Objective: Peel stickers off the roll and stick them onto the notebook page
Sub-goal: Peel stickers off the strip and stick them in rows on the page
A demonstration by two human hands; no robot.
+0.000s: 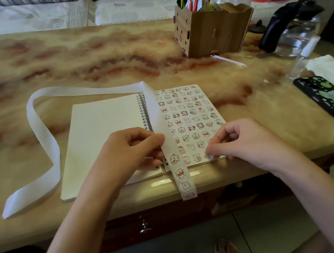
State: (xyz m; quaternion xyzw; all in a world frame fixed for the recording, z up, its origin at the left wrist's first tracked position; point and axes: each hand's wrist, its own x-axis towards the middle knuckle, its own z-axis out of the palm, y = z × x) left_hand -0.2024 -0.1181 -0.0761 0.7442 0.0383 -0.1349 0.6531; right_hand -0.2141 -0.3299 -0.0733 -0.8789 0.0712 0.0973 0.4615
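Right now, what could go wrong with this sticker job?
The right hand holds a sticker at the last row of a crowded page; it could overlap a neighbour or sit crooked.
The strip pinched by the left hand hangs past the table edge; a tug might crease or tear it.
The long empty backing loops beside the notebook and could snag.

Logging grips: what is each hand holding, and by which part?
Left hand pinches the sticker strip just above its remaining stickers. Right hand pinches one sticker at the notebook page.
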